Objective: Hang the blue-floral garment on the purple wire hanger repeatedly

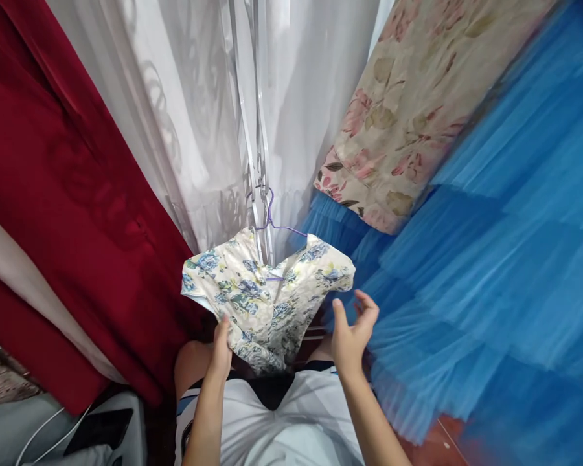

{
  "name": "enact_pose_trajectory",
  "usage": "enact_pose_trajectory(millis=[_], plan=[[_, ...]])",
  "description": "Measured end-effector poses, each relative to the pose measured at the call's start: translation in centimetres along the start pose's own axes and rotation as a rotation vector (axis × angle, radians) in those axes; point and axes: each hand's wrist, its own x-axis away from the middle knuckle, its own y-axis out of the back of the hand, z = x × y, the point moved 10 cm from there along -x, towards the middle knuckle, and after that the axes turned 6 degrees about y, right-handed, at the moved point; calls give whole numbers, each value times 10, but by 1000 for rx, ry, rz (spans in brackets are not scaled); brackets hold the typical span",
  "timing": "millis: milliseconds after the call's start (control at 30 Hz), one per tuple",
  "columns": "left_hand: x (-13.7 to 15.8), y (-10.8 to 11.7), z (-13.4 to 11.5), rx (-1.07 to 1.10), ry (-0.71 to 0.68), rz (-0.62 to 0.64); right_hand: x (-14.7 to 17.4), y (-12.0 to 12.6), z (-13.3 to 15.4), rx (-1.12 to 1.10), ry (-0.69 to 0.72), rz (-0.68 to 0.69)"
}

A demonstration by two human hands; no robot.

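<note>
A cream dress or top with blue roses (250,288) hangs upright in front of me on a purple wire hanger (271,217). The hanger's hook is caught on a narrow whitish strip (247,123) hanging in front of white fabric. My left hand (222,346) grips the garment's left side at the waist, thumb in front and the other fingers mostly hidden. Just right of the garment, below its right sleeve, my right hand (352,333) is open with thumb and fingers apart and nothing in it. The garment's lower part folds down toward my lap.
Red cloth (78,175) and sheer white fabric (189,97) hang on the left and behind. To the right are a beige floral garment (383,123) and layered blue tulle (495,291). At lower left, a dark flat device (100,430) and a white cable (39,433) lie on a grey surface.
</note>
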Motion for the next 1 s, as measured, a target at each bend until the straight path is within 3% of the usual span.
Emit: enact_pose_trajectory(millis=[33,133,200,300,400,467,533,600,667,767,867,1000], plan=[[-2,3,9,7,-1,-31,11,-16,-2,-9,-19,120],[-8,3,23,20,-29,-87,62,-90,-16,-99,-214,706],[-9,2,29,5,-28,-109,89,-121,-18,-141,-295,935],[-6,7,32,-41,-17,-139,89,-139,-12,-207,-285,936],[3,18,27,-129,-35,-190,85,-142,-9,-270,-317,929],[17,30,8,-192,-179,-312,87,-137,-10,-295,-383,951],[44,40,-21,-255,-424,-514,93,-131,-11,-300,-453,974],[67,29,-43,-344,-629,-585,99,-127,-9,-287,-490,993],[69,-9,-51,-460,-695,-369,104,-126,-3,-289,-496,1013],[56,-65,-36,-509,-575,31,109,-129,9,-329,-487,1044],[47,-80,-28,-494,-479,91,102,-131,18,-334,-481,1037],[50,-93,-31,-551,-571,141,60,-136,35,-350,-426,882]])
